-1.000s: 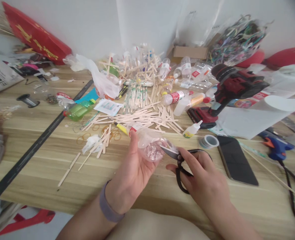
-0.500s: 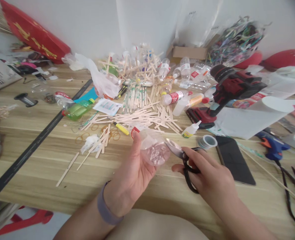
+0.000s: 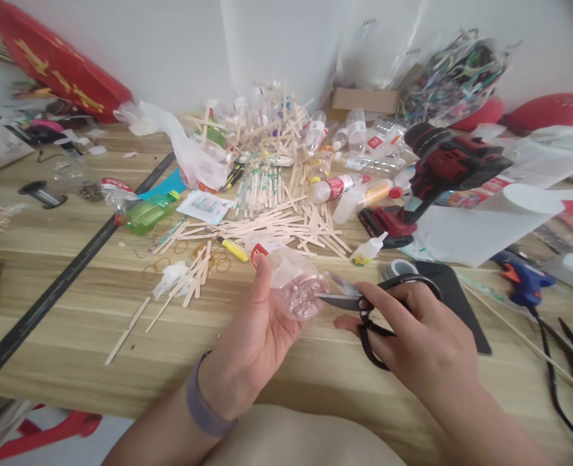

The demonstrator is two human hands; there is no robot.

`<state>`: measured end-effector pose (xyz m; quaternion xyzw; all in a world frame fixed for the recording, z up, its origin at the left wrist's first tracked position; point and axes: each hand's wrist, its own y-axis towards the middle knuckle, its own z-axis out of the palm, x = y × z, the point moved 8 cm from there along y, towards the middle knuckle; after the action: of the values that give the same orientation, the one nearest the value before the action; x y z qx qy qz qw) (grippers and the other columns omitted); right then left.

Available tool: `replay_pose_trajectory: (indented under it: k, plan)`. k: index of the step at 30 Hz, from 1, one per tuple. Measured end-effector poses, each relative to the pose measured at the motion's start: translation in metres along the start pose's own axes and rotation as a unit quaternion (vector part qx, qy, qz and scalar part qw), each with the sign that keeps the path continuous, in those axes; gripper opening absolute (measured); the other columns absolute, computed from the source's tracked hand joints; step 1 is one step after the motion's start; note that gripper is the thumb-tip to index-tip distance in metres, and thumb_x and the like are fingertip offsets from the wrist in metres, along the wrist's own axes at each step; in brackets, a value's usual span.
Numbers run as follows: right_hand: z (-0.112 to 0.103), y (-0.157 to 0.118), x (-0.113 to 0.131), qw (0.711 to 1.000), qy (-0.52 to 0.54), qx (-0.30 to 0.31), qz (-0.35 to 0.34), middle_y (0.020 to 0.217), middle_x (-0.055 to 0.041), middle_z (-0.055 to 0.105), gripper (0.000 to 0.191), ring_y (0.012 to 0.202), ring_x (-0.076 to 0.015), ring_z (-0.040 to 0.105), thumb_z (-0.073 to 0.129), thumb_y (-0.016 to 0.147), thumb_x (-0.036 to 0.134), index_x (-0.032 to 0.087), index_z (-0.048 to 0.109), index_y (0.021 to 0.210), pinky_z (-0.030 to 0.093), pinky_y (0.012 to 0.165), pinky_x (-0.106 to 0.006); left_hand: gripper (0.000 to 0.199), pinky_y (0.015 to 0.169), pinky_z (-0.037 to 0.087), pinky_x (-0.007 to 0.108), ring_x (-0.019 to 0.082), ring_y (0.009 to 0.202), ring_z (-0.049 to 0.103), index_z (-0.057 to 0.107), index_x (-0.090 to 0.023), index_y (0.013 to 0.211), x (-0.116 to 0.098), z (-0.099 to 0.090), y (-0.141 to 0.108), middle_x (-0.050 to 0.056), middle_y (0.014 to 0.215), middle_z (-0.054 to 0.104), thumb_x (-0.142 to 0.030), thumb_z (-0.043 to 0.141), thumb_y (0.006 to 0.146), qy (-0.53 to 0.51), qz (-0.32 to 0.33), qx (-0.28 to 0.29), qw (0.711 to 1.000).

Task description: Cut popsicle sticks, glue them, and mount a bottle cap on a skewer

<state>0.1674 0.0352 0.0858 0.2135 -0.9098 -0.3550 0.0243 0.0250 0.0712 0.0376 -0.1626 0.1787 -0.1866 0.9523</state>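
Observation:
A clear plastic bottle (image 3: 293, 285) with a red label patch lies in my left hand (image 3: 259, 327), the thumb pressed along its side and its bottom turned toward the right. My right hand (image 3: 419, 330) has its fingers in the black handles of a pair of scissors (image 3: 347, 298). Their blades are spread apart, and the lower blade's tip is at the bottle's bottom end. Whether that tip is inside the plastic is hard to tell.
Wooden sticks (image 3: 267, 226) are heaped beyond the bottle, near a yellow cutter (image 3: 234, 250) and a glue bottle (image 3: 368, 250). A red cordless drill (image 3: 441, 175), a dark phone (image 3: 454, 304) and a blue glue gun (image 3: 526, 278) lie at the right.
The scissors have opened, their handles and blades spreading apart. My right hand has shifted slightly right and opened wider. The whole view has drifted a little.

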Motion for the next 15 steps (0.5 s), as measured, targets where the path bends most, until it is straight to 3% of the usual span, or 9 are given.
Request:
replay_pose_trajectory:
  k: [5, 15]
  plan:
    - [-0.003, 0.004, 0.001, 1.000, 0.013, 0.001, -0.023, 0.071, -0.0026, 0.061, 0.035, 0.054, -0.0139, 0.054, 0.050, 0.096, 0.050, 0.022, 0.069, 0.103, 0.032, 0.046, -0.027, 0.041, 0.080, 0.058, 0.029, 0.017, 0.085, 0.072, 0.067, -0.021, 0.116, 0.001, -0.001, 0.000, 0.006, 0.098, 0.075, -0.045, 0.039, 0.099, -0.002, -0.011, 0.004, 1.000]
    - [-0.010, 0.015, 0.005, 0.995, -0.027, 0.010, -0.091, 0.064, -0.0051, 0.058, 0.039, 0.051, -0.0164, 0.052, 0.037, 0.102, 0.037, 0.018, 0.072, 0.097, 0.031, 0.045, -0.029, 0.045, 0.070, 0.057, 0.025, 0.015, 0.076, 0.071, 0.068, -0.016, 0.106, 0.003, -0.001, 0.000, 0.006, 0.088, 0.074, -0.045, 0.034, 0.101, 0.015, -0.032, 0.013, 0.999]
